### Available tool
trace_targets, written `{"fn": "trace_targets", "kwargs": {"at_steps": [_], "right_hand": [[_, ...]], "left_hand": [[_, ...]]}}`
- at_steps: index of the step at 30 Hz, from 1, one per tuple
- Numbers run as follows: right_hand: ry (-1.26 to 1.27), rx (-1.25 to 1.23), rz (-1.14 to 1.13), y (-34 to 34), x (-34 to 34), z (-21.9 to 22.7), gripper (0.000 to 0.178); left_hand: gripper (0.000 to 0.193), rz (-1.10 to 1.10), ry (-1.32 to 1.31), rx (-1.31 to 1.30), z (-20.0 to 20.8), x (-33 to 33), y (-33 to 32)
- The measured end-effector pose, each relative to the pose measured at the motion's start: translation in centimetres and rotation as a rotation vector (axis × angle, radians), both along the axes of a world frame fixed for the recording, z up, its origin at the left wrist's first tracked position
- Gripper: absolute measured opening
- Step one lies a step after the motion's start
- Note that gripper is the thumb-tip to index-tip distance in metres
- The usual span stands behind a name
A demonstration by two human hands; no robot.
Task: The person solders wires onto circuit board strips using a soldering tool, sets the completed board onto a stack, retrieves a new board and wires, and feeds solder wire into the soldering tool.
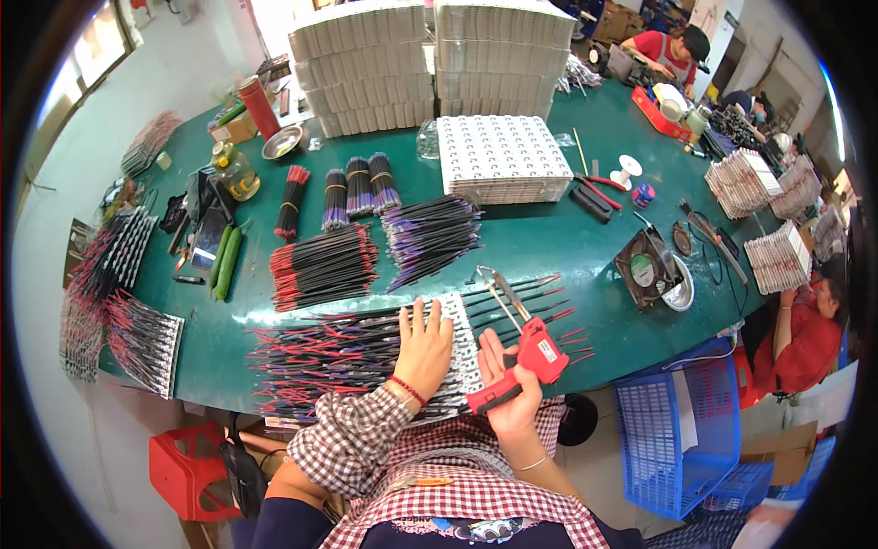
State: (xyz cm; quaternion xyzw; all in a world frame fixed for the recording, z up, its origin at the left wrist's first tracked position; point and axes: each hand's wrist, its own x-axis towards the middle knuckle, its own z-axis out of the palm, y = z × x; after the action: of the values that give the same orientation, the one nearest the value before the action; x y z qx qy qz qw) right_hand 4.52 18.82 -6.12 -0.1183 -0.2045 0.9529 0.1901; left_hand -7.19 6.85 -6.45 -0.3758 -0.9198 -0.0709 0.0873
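My left hand (424, 352) lies on a white panel of small circuit boards (466, 343), its fingers stretched out. Many thin red, black and purple wires (315, 361) fan out leftward from the panel, and more stick out on its right. My right hand (514, 407) grips a red soldering gun (541, 355) by its handle, with some fingertips spread beside it. The gun's long metal tip points up and away, over the wires on the panel's right. Beyond my hands lie a pile of red-tipped black wires (325, 267) and a pile of purple-tipped black wires (430, 236).
A stack of white board panels (503, 157) stands at the back of the green table (549, 242). To the right are a small fan (646, 267), a solder spool (626, 174) and a blue crate (677, 430). Cucumbers (226, 261) lie left. Other people sit at the right and far right.
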Motion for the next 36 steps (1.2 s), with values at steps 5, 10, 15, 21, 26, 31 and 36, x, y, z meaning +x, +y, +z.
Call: {"fn": "trace_targets", "kwargs": {"at_steps": [5, 10, 15, 21, 26, 31, 36], "right_hand": [[0.03, 0.033, 0.012, -0.8, 0.9, -0.4, 0.03], [0.052, 0.011, 0.0, -0.4, 0.9, -0.4, 0.03], [0.066, 0.022, -0.03, 1.1, 2.0, 0.8, 0.028], [0.098, 0.125, -0.098, 4.3, 3.2, 1.5, 0.032], [0.049, 0.205, -0.206, 5.1, 5.0, 1.7, 0.034], [-0.019, 0.206, -0.275, 4.9, 6.0, 1.9, 0.032], [0.008, 0.236, -0.257, 5.5, 5.7, 2.6, 0.03]], "left_hand": [[0.021, -0.015, 0.022, 0.067, -1.0, 0.8, -1.1], [0.031, -0.015, -0.281, 0.149, 0.7, -0.2, -1.4], [0.018, -0.031, -0.173, 0.237, 7.5, 0.1, -1.4], [0.022, 0.026, 0.083, 0.067, 8.2, -10.0, 6.9], [0.021, 0.002, 0.2, -0.041, 2.8, -15.4, 8.7], [0.009, -0.031, 0.399, -0.001, 1.0, -15.3, 8.4], [0.01, -0.049, 0.47, 0.151, 2.1, -16.1, 7.1]]}}
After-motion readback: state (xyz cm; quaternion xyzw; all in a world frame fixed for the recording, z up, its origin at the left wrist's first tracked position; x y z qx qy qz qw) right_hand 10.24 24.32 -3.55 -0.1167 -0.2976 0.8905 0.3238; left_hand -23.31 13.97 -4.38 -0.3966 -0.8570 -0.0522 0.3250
